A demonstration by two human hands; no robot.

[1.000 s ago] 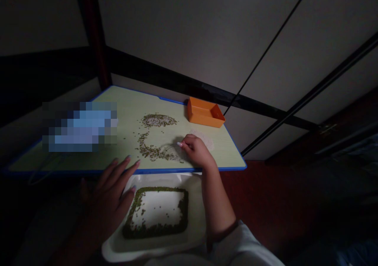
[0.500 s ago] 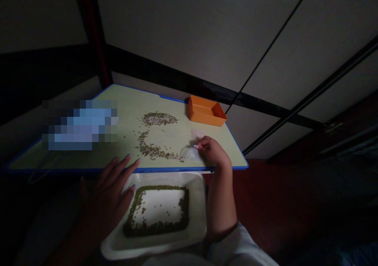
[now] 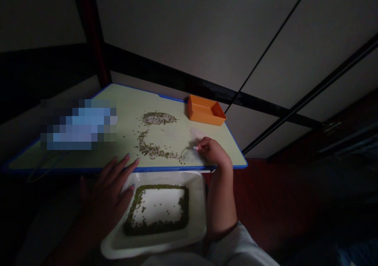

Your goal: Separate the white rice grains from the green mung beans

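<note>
My right hand (image 3: 214,150) is over the right part of the pale table (image 3: 124,100). Its thumb and fingers are pinched together, and whatever may be between them is too small to make out. Close to its fingertips, a thin patch of whitish grains (image 3: 196,133) lies on the tabletop. To its left, small green beans mixed with pale grains form a curved band (image 3: 156,152) and an oval pile (image 3: 159,118). My left hand (image 3: 110,191) has its fingers spread at the left rim of a white tub (image 3: 197,203). Green beans (image 3: 155,228) line the tub's floor edges.
An orange open box (image 3: 206,112) stands at the table's back right corner. A blurred-out bluish object (image 3: 81,126) lies on the left of the table. The table has a blue edge (image 3: 165,167), and a panelled wall (image 3: 177,34) rises behind it.
Hardly anything differs. A few grains at the right end of the curved band, near my right hand, have shifted slightly. Both hands keep nearly the same place.
</note>
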